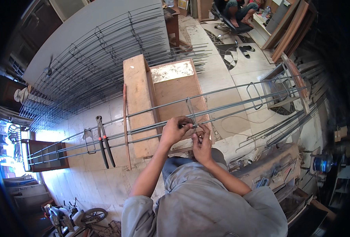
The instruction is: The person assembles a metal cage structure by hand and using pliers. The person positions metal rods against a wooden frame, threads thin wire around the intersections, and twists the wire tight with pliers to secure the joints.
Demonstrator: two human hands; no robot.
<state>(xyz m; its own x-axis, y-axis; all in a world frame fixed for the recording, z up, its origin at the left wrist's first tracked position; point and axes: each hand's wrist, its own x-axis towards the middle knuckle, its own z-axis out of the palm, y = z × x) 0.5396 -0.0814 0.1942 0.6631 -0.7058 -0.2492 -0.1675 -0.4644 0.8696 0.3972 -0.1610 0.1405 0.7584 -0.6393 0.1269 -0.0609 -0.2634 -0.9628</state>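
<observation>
A long cage of thin steel reinforcing bars runs across in front of me, with bent wire stirrups around it at intervals. At its middle, my left hand is closed, thumb and fingers pinching the lower corner of one stirrup against the near bars. My right hand is just beside it, its fingers curled and tips close together at the same corner. Whatever small thing those right fingers hold is too small to make out. Long-handled nippers with black and red grips hang on the bars at left.
Under the bars stand a wooden block and an open wooden box. A thin wooden stick leans there. Stacked rebar cages fill the far left. A motorcycle is at lower left; a seated person sits far right.
</observation>
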